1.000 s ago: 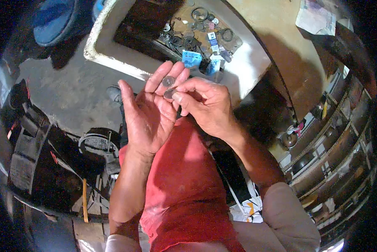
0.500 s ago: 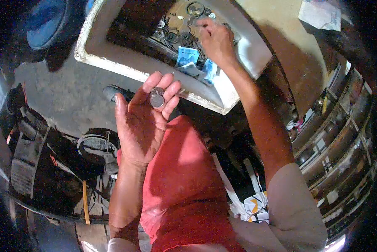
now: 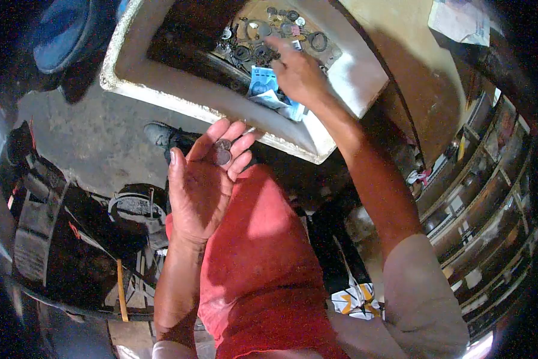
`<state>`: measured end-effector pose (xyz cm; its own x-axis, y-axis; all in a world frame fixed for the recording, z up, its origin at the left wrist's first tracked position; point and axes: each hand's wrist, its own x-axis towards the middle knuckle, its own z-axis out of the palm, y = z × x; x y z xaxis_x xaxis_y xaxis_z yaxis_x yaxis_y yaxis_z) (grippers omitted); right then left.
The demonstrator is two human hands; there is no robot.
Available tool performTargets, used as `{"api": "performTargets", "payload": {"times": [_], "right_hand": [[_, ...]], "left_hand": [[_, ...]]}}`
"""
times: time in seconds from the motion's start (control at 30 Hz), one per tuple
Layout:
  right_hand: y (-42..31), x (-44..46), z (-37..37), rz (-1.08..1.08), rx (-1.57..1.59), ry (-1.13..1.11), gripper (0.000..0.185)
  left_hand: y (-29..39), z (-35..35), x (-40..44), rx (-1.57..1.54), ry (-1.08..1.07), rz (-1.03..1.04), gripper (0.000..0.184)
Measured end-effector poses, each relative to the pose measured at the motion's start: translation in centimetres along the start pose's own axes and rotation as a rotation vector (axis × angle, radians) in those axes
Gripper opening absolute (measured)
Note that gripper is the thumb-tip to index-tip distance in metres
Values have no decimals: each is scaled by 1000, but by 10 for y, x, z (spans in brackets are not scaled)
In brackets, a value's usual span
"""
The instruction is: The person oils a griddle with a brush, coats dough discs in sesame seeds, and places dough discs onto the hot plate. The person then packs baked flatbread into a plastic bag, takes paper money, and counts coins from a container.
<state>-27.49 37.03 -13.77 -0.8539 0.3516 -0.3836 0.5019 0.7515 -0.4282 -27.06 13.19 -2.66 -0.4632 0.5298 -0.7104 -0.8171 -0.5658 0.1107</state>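
My left hand (image 3: 202,188) is palm up with the fingers slightly curled, and coins (image 3: 223,152) rest across them. My right hand (image 3: 299,70) reaches into a white-rimmed tray (image 3: 173,103) with its index finger stretched out and nothing seen in its grasp. The fingertip is at a flat round grey piece (image 3: 264,29) among several rings, washers and small metal parts; whether it touches is unclear. Beside that hand, in the near part of the tray, lie blue banknotes (image 3: 263,80) with a whitish folded paper (image 3: 267,99) on them.
A blue tub (image 3: 62,42) stands at the upper left. Shelves of small compartments (image 3: 478,209) line the right. A white paper or cloth (image 3: 460,23) lies at the upper right. A dark shoe (image 3: 161,133) shows on the floor, and a white-and-yellow patterned bag (image 3: 355,299) is below.
My right hand has drawn back slightly left and down over the small parts, uncovering rings and pieces behind it. My left hand still carries the coins, slightly lower.
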Motion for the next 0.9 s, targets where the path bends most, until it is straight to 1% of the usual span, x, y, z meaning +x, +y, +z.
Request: {"api": "performTargets", "payload": {"times": [0.07,0.1,0.17,0.2,0.27,0.3,0.37,0.5,0.57,0.6,0.67,0.7,0.77,0.9], "right_hand": [[-10,3,4,-162,75,-388,43],[-12,1,6,-161,76,-386,43],[-15,-4,9,-176,190,-216,45],[-14,-1,4,-180,190,-214,45],[-8,3,-12,67,-55,-91,40],[-4,3,-20,71,-57,-93,40],[5,8,-35,155,-425,-282,31],[22,7,-34,154,-414,-231,25],[25,9,-24,57,-279,-88,20],[24,13,-19,57,-276,-88,20],[18,22,-8,-80,-118,93,15],[18,27,-3,-78,-115,92,15],[17,35,4,-159,-175,205,12],[21,37,6,-215,-172,227,16]], "left_hand": [[-1,-1,-1,2,2,-32,80],[-2,-2,-1,3,1,-33,80],[-3,-4,-2,6,-27,-44,81],[-3,-3,-1,7,-29,-41,81],[-4,1,-4,5,3,-69,81],[-5,0,-5,4,5,-73,81],[-6,-1,-4,11,-29,-70,81],[-10,0,-2,30,-32,-76,80],[-10,1,-3,30,-29,-89,81],[-10,0,-3,33,-27,-89,81],[-9,-1,-3,17,-58,-82,81],[-9,-1,-3,19,-56,-83,81],[-7,1,-4,57,3,-80,86],[-7,-3,-5,21,-43,-74,82]]}}
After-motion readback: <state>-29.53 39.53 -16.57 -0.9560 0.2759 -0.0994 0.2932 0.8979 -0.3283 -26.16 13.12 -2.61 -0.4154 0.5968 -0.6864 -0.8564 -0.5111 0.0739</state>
